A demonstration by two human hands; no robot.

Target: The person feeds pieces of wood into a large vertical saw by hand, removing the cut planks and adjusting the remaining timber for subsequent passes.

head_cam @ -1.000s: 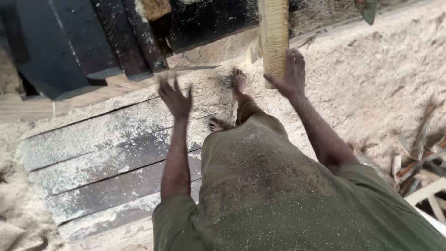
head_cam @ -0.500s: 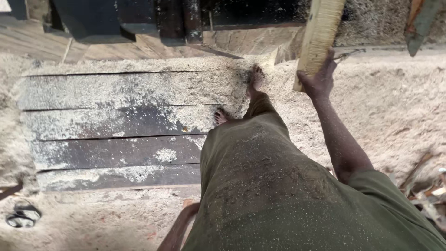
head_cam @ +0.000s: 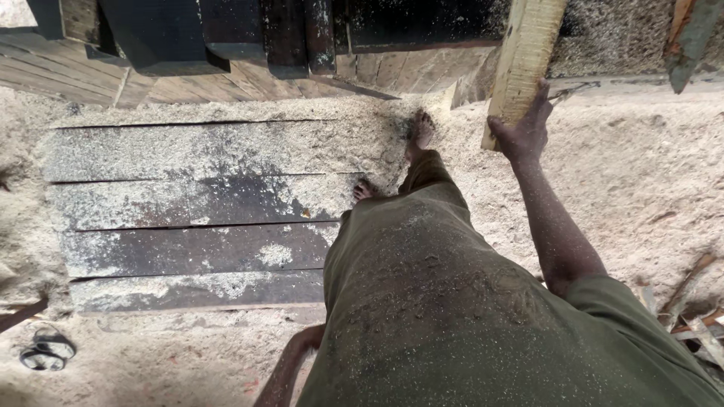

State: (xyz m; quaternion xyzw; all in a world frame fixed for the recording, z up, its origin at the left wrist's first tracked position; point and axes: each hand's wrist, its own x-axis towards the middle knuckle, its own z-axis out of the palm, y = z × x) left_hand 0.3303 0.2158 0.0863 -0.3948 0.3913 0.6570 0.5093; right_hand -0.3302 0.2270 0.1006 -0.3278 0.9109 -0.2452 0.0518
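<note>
The right hand (head_cam: 523, 130) is wrapped around the low end of a pale wooden plank (head_cam: 526, 56), and its grip is closed tight on the wood. The plank stands almost straight up, leaning a little, and it runs out past the top edge of the view. It is up near the far right side of the floor, just past the sawdust. The left hand itself cannot be seen, so its grip cannot be told; only the left arm (head_cam: 285, 369) shows, hanging down at the bottom edge of the view. The person wears dusty green clothes (head_cam: 452, 316) with sawdust all over them. Two bare feet show, the front foot (head_cam: 419, 130) on the sawdust and the other foot (head_cam: 363, 188) at the right edge of the dark boards (head_cam: 188, 218). The dark boards lie flat on the floor with pale sawdust (head_cam: 641, 173) on and around them. A small dark loop thing (head_cam: 47, 353) lies at the bottom left corner of the floor. No packages, labels or signs show.
</note>
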